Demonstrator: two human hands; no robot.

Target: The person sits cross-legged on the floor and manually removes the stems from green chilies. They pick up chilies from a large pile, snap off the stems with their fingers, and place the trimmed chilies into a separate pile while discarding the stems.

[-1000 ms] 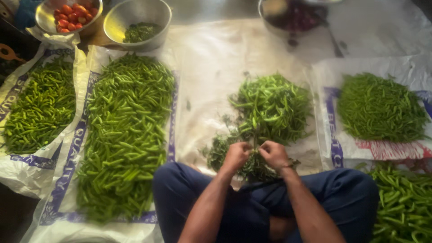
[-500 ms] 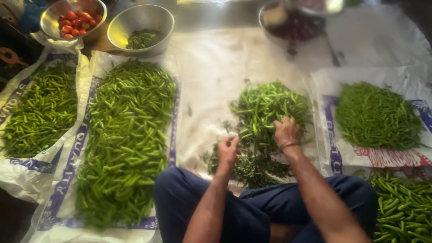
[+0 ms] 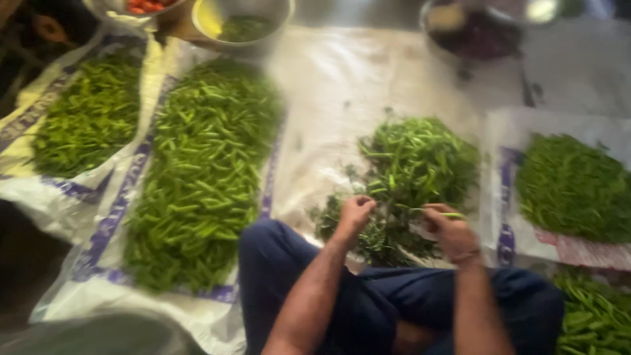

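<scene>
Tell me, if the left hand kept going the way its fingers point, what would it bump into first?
Probably the green chilli pinched in the right hand. The left hand points up and to the right, toward it. Past that lies the chilli pile. The picture is blurry, so depth is uncertain.

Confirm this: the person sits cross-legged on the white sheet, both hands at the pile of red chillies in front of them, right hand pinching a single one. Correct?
Not quite: the pile is of green chillies, not red, as the head view shows. The rest holds: the left hand and right hand work at its near edge, the right pinching a single green chilli.
</scene>
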